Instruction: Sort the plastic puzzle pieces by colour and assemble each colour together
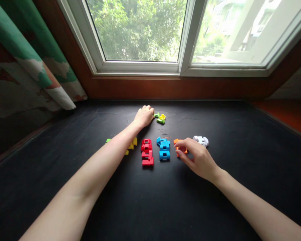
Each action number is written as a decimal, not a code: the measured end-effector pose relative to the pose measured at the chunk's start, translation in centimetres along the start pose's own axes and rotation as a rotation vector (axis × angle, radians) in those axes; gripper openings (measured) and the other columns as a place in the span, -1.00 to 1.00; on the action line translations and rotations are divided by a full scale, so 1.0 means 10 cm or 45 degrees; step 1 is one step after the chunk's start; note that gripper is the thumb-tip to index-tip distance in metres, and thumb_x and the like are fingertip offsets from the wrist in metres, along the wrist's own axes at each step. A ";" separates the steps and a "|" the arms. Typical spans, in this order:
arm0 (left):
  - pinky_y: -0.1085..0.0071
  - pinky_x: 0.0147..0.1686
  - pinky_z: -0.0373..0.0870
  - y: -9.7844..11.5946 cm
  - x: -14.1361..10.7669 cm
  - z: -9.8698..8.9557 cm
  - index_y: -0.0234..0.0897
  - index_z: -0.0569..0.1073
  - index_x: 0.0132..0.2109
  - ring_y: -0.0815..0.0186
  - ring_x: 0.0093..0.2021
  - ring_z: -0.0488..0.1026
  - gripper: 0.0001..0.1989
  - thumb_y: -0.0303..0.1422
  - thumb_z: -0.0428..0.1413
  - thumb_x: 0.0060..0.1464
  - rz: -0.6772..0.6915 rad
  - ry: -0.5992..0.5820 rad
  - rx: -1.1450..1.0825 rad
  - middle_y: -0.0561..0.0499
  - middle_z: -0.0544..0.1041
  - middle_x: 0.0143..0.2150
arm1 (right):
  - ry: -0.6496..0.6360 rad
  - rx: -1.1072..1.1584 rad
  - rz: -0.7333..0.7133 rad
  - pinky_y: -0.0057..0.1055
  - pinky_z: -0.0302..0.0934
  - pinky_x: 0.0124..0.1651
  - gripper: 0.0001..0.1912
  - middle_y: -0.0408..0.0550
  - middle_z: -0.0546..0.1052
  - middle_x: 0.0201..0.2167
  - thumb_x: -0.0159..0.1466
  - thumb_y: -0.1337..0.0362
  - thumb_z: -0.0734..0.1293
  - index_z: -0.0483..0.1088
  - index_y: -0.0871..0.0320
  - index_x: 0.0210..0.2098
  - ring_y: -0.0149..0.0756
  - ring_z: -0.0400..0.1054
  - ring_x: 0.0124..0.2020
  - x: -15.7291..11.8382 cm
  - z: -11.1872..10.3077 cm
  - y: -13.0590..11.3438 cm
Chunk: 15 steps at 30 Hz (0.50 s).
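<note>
- Nearest, both bare forearms cross the dark counter (140, 204), angled in from the lower corners.
- The red toys (150, 155) lie between the arms, bunched front to back, untouched.
- Just right of them, the blue toys (163, 143) form a similar bunch, with no hand on them.
- The right hand (197, 157) is at the orange toys (176, 141), partly covering them. Its thumb and index finger stand a narrow gap apart; whether they touch an orange toy I cannot tell.
- Just beyond that hand's knuckles, on its right, are the white toys (202, 141).
- On the other side, the yellow toys (134, 142) and a green toy (108, 140) show around the left forearm, which hides part of them.
- Well beyond these bunches, a small mixed pile holds green pieces (161, 121) and a yellow piece (163, 116).
- The left hand (144, 115) reaches to the pile's left side, fingers curled and tips hidden; I cannot tell whether they hold anything.
- My judgement: the step in hand is the left hand's reach into that mixed pile, while the right hand attends to the orange bunch. The next move seems to call for a small, precise pinch on one piece, without disturbing its neighbours.
- Farthest are the curtain (50, 73) on the left and the window (140, 68), trees outside.
</note>
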<state>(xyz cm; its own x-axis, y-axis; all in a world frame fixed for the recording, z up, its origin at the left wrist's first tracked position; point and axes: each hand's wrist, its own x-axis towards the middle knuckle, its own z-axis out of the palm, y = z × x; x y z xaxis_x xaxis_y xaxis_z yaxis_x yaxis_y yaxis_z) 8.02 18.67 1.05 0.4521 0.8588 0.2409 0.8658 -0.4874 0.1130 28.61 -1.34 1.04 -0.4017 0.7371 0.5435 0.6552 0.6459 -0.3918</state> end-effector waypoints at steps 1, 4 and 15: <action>0.21 0.05 0.36 -0.01 0.00 -0.01 -0.36 0.52 -0.15 0.02 0.10 0.36 -0.88 -0.42 0.13 0.19 0.010 0.013 0.003 -0.23 0.47 0.03 | 0.001 0.006 0.009 -0.32 0.30 -0.32 -0.90 -0.07 0.47 -0.42 0.39 0.31 0.22 0.36 0.10 -0.14 -0.24 0.40 -0.40 0.00 0.00 0.00; 0.24 0.03 0.36 -0.05 -0.05 -0.09 -0.36 0.50 -0.19 0.04 0.07 0.37 -0.92 -0.44 0.13 0.18 0.039 0.055 -0.008 -0.22 0.48 -0.01 | 0.002 0.030 0.031 -0.33 0.31 -0.31 -0.90 -0.08 0.47 -0.42 0.39 0.31 0.21 0.35 0.09 -0.13 -0.25 0.40 -0.40 -0.01 0.00 -0.02; 0.31 -0.07 0.43 0.23 -1.31 -0.51 -0.27 0.36 -0.12 0.21 -0.12 0.52 -0.92 -0.40 0.07 0.24 0.265 0.304 -0.322 -0.07 0.55 -0.13 | 0.049 0.334 0.328 -0.36 0.38 -0.31 -0.89 -0.04 0.52 -0.29 0.37 0.27 0.24 0.32 0.09 -0.11 -0.29 0.43 -0.38 0.00 0.11 -0.26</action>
<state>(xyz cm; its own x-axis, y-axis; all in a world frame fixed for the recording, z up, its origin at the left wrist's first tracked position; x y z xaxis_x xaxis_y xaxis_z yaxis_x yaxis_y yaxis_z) 3.01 5.44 3.07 0.5236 0.6917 0.4975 0.6678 -0.6957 0.2645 26.18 -2.78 1.20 -0.2178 0.8773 0.4277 0.5432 0.4730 -0.6937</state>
